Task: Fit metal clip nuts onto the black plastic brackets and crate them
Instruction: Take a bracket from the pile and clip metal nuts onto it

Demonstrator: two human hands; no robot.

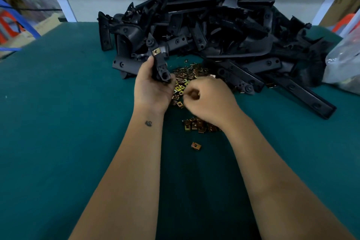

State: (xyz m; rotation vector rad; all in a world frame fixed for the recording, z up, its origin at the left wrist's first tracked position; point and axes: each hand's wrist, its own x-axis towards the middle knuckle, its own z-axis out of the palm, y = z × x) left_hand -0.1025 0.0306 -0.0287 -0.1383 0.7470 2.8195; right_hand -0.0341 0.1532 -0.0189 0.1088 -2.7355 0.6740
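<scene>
My left hand [153, 87] grips a black plastic bracket [158, 62] upright above the green table; a brass clip nut [155, 51] sits on the bracket's upper part. My right hand [209, 98] hovers over the scattered clip nuts [185, 76] with its fingers curled in; what they pinch is hidden. More nuts [196, 125] lie beside my right wrist, and a single nut [196, 145] lies nearer to me. A big heap of black brackets [204, 21] fills the back of the table.
The green table top [58, 122] stretches wide on the left and in front. A clear plastic bag [344, 60] lies at the right edge. Long brackets [292, 87] reach out from the heap toward the right. Cardboard boxes [39, 27] stand beyond the table on the left.
</scene>
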